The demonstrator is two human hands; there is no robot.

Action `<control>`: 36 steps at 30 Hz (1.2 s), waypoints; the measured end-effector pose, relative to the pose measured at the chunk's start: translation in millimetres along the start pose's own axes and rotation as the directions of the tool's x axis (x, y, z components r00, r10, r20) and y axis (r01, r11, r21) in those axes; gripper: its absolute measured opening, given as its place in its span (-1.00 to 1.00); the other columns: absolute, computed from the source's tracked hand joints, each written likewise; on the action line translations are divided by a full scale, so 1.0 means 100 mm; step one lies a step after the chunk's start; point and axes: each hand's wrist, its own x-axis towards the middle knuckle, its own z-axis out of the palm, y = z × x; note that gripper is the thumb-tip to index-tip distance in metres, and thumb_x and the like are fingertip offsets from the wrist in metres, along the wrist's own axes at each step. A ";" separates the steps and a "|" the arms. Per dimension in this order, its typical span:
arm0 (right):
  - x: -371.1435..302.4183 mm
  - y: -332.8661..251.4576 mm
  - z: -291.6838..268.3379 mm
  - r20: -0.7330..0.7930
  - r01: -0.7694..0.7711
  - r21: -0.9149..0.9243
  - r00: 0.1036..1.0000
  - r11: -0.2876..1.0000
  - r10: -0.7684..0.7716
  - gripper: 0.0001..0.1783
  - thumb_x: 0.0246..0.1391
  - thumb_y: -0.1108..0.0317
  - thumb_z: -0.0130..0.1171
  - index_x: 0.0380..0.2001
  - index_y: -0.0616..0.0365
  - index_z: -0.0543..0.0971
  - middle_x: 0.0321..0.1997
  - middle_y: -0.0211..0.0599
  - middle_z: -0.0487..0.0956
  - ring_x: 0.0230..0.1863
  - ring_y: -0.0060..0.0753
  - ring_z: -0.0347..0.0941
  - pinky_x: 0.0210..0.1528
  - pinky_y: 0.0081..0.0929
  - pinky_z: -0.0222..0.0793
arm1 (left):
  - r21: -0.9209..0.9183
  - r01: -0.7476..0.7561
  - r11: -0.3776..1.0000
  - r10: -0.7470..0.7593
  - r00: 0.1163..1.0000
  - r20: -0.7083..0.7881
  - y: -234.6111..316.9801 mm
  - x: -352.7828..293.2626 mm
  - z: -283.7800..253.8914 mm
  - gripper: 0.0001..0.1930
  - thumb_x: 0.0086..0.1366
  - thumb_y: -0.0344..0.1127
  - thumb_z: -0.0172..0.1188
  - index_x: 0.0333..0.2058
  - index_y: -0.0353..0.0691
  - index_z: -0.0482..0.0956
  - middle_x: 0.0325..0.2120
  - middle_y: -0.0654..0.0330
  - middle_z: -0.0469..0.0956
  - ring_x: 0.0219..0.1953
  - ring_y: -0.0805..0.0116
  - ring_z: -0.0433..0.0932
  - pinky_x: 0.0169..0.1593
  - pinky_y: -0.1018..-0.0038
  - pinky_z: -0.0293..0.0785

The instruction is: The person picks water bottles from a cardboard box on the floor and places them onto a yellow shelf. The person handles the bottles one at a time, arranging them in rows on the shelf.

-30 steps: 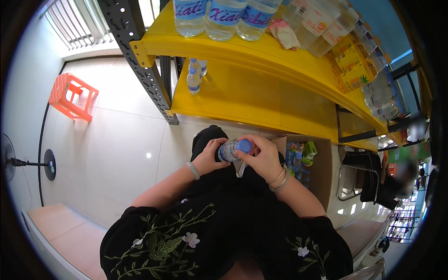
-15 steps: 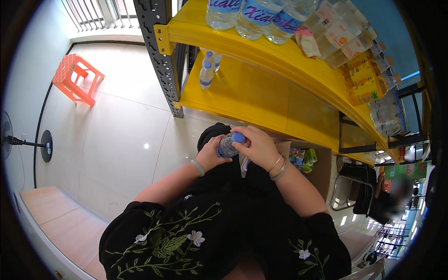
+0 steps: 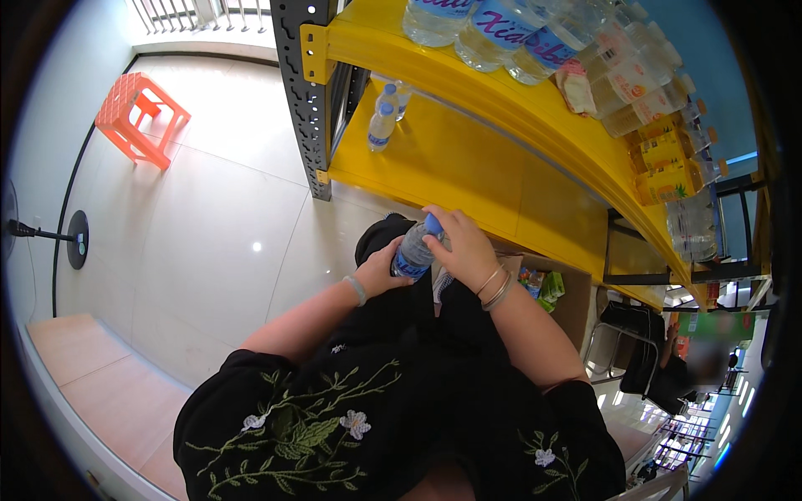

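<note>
A clear plastic water bottle (image 3: 411,253) with a blue label stands slightly tilted above my lap. My left hand (image 3: 378,272) wraps round its lower body and covers part of the label. At the top, my right hand (image 3: 466,250) closes its thumb and fingers on the blue bottle cap (image 3: 433,224). The cap sits on the bottle's neck. Two small water bottles (image 3: 382,127) with blue caps stand on the lower yellow shelf (image 3: 451,154), beyond my hands.
The upper yellow shelf (image 3: 368,46) holds large water bottles (image 3: 493,33), clear bottles and yellow drinks (image 3: 666,181). A cardboard box (image 3: 576,309) with colourful packages stands right of my lap. An orange stool (image 3: 138,117) is far left; a person (image 3: 681,376) and a black chair (image 3: 626,334) are at right.
The bottle has come more side-on to view, showing more of its label, and its cap has moved slightly up. Both hands still hold it. The whole view has shifted a little.
</note>
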 end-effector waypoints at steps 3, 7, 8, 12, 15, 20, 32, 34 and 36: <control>0.06 0.05 0.04 -0.063 0.047 0.011 0.997 0.999 -0.046 -0.60 -0.11 0.24 0.09 -0.14 0.08 0.37 -0.35 -0.13 0.43 -0.27 -0.10 0.36 -0.22 -0.35 0.28 | -0.029 0.036 0.999 -0.036 0.999 0.010 0.09 -0.01 -0.04 -0.18 -0.17 -0.19 0.34 0.07 -0.22 0.09 -0.10 -0.05 0.34 -0.02 0.05 0.33 0.03 0.34 0.25; 0.13 0.08 0.05 -0.064 0.054 -0.051 0.996 0.997 -0.057 -0.62 -0.13 0.24 0.11 -0.18 0.07 0.38 -0.33 -0.18 0.44 -0.25 -0.12 0.36 -0.20 -0.34 0.27 | -0.044 0.082 0.996 -0.083 0.997 -0.011 0.09 0.00 0.00 -0.18 -0.17 -0.16 0.35 0.05 -0.24 0.11 -0.10 -0.03 0.34 -0.03 0.10 0.35 0.02 0.36 0.27; 0.14 0.08 0.05 -0.061 0.055 -0.065 0.996 0.996 -0.059 -0.62 -0.14 0.23 0.11 -0.19 0.07 0.38 -0.33 -0.20 0.45 -0.25 -0.12 0.36 -0.19 -0.34 0.26 | -0.040 0.082 0.996 -0.083 0.996 -0.020 0.07 0.00 0.02 -0.18 -0.17 -0.15 0.35 0.05 -0.25 0.11 -0.10 -0.02 0.34 -0.04 0.11 0.36 0.02 0.37 0.28; 0.20 0.08 0.04 -0.054 0.065 -0.085 0.996 0.994 -0.070 -0.64 -0.17 0.23 0.13 -0.23 0.06 0.40 -0.33 -0.23 0.47 -0.26 -0.13 0.36 -0.21 -0.33 0.27 | -0.014 0.064 0.998 -0.065 0.997 -0.034 -0.08 0.06 0.08 -0.21 -0.18 -0.13 0.36 0.02 -0.27 0.17 -0.11 0.01 0.34 -0.05 0.13 0.36 0.01 0.38 0.28; 0.26 0.05 -0.04 0.008 0.052 -0.054 0.999 0.997 -0.051 -0.66 -0.17 0.24 0.14 -0.26 0.10 0.43 -0.31 -0.22 0.49 -0.26 -0.13 0.38 -0.20 -0.35 0.27 | -0.011 0.061 0.998 -0.062 0.997 -0.056 -0.13 0.09 0.09 -0.22 -0.19 -0.12 0.36 0.00 -0.27 0.19 -0.11 0.03 0.33 -0.07 0.14 0.36 0.00 0.39 0.29; 0.38 0.05 -0.04 0.018 0.079 -0.074 0.997 0.994 -0.078 -0.68 -0.19 0.24 0.14 -0.29 0.07 0.44 -0.39 -0.24 0.50 -0.31 -0.15 0.40 -0.26 -0.32 0.28 | -0.038 0.072 0.997 -0.077 0.989 -0.129 -0.22 0.16 0.04 -0.21 -0.20 -0.12 0.37 0.00 -0.28 0.19 -0.10 0.06 0.29 -0.09 0.17 0.36 -0.01 0.42 0.30; 0.77 0.14 0.12 0.015 0.111 -0.075 0.994 0.991 -0.110 -0.71 -0.22 0.32 0.16 -0.34 0.08 0.42 -0.41 -0.20 0.49 -0.32 -0.12 0.40 -0.32 -0.29 0.29 | -0.580 0.156 0.800 -0.292 0.945 -0.149 -0.73 0.41 -0.09 -0.16 -0.08 -0.19 0.33 0.11 -0.22 0.00 -0.11 -0.03 0.32 -0.07 0.29 0.34 -0.04 0.43 0.34; 0.81 0.18 0.16 -0.002 0.127 -0.075 0.992 0.989 -0.127 -0.72 -0.23 0.35 0.16 -0.35 0.08 0.42 -0.41 -0.21 0.49 -0.32 -0.11 0.40 -0.31 -0.29 0.29 | -0.628 0.292 0.721 -0.441 0.893 -0.092 -0.69 0.44 -0.12 -0.24 0.00 -0.19 0.26 0.11 -0.14 0.01 -0.09 0.10 0.33 -0.08 0.33 0.36 -0.13 0.52 0.35; 0.85 0.23 0.21 -0.018 0.150 -0.057 0.988 0.987 -0.151 -0.73 -0.24 0.37 0.16 -0.35 0.08 0.42 -0.42 -0.21 0.49 -0.32 -0.11 0.39 -0.31 -0.28 0.28 | -0.663 0.416 0.622 -0.577 0.816 -0.030 -0.65 0.45 -0.18 -0.33 0.08 -0.18 0.19 0.10 -0.07 0.03 -0.07 0.24 0.34 -0.08 0.38 0.38 -0.21 0.61 0.37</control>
